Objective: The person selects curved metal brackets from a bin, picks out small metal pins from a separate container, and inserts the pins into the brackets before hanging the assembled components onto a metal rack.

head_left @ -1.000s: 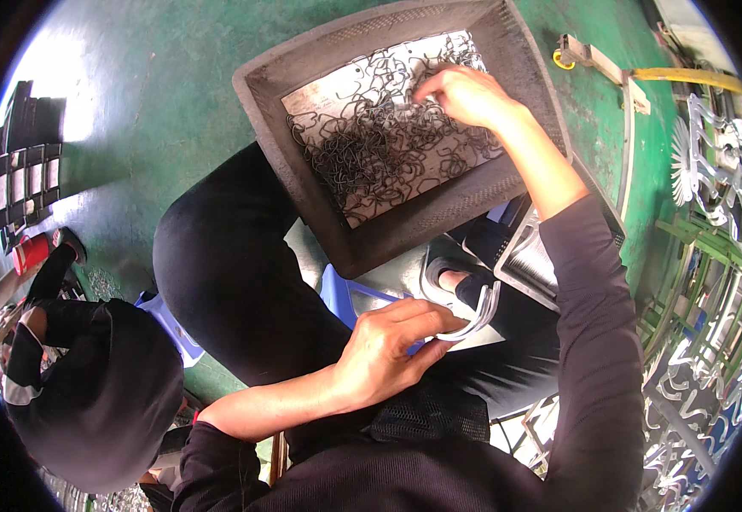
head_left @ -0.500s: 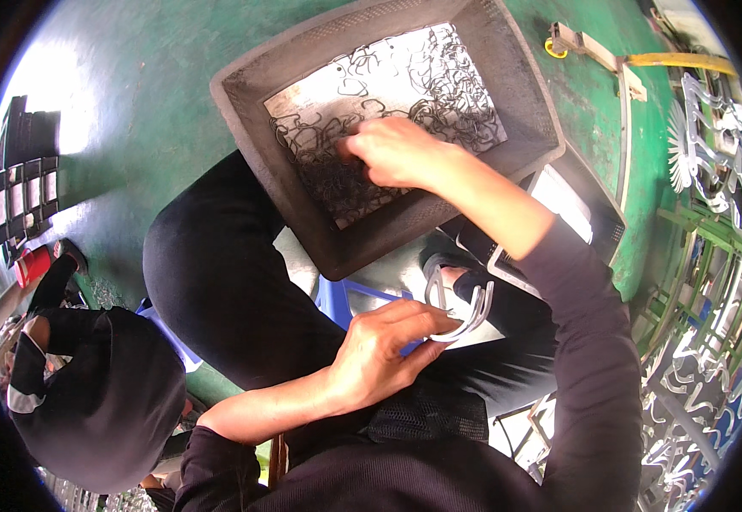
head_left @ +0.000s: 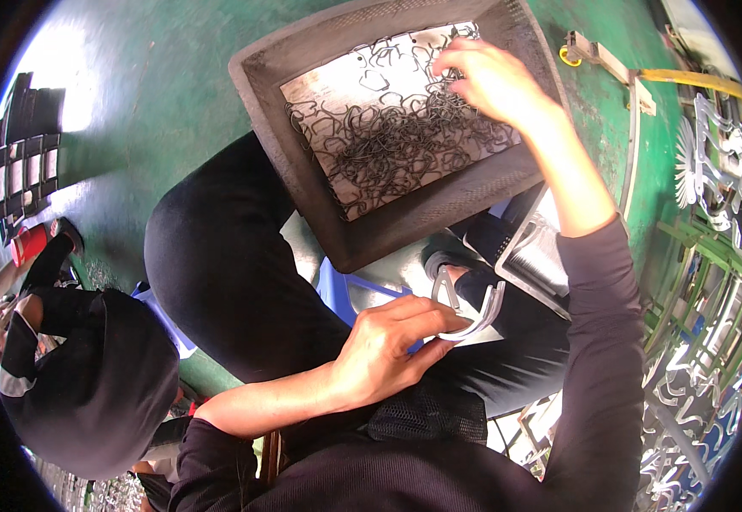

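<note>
My left hand [head_left: 388,346] is closed around silver curved metal pieces [head_left: 486,317], whose bent ends stick out to the right past the fingertips. It is held above my lap. My right hand [head_left: 497,81] reaches over the far right part of a large dark plastic crate [head_left: 371,247]. Its fingers are bent and apart over the wires, and I see nothing held in them. Many thin dark bent-wire pieces [head_left: 397,141] lie tangled on the crate's pale bottom, thickest in the middle and near side.
A smaller crate [head_left: 542,264] stands beside the large one, at its near right. A blue stool [head_left: 337,286] shows below the crate. Racks of silver metal parts [head_left: 716,162] line the right side. Another person [head_left: 89,384] in dark clothing sits at the left.
My right hand has moved from the left-middle of the wire pile to the far right of the crate, and its fingers have spread. My left hand keeps its hold, hardly moving.
</note>
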Motion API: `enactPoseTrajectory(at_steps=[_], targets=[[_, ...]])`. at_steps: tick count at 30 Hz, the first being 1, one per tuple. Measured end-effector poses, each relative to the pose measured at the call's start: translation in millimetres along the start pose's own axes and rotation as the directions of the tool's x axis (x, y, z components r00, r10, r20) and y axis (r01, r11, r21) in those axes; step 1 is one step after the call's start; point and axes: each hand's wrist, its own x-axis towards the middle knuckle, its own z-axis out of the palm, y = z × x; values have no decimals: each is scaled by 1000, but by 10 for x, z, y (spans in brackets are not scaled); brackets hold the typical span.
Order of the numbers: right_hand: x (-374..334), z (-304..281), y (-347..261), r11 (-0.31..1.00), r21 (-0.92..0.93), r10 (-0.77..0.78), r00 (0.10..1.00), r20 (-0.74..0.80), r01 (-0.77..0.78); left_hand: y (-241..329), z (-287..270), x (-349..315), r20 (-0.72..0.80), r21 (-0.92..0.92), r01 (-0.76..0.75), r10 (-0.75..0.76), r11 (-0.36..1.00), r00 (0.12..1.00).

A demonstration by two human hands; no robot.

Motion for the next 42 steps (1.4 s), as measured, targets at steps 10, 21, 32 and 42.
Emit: enactPoseTrajectory(at_steps=[10,21,32,42], targets=[[-11,311,-391,987,143,-131,904,408,78,-5,-15,-30,-10,-43,11,-11,999,1000],[133,-72,-80,996,-91,-2,1000,2,2,-23,-6,-37,-37,-56,-39,37,998,999],[658,785,-917,984,20,169,971,171,-175,-23,-32,-44,-56,-50,-25,22,998,998],[591,530,-638,840,390,203,884,421,-378,19,-50,-129,-132,19,-96,97,995,986]])
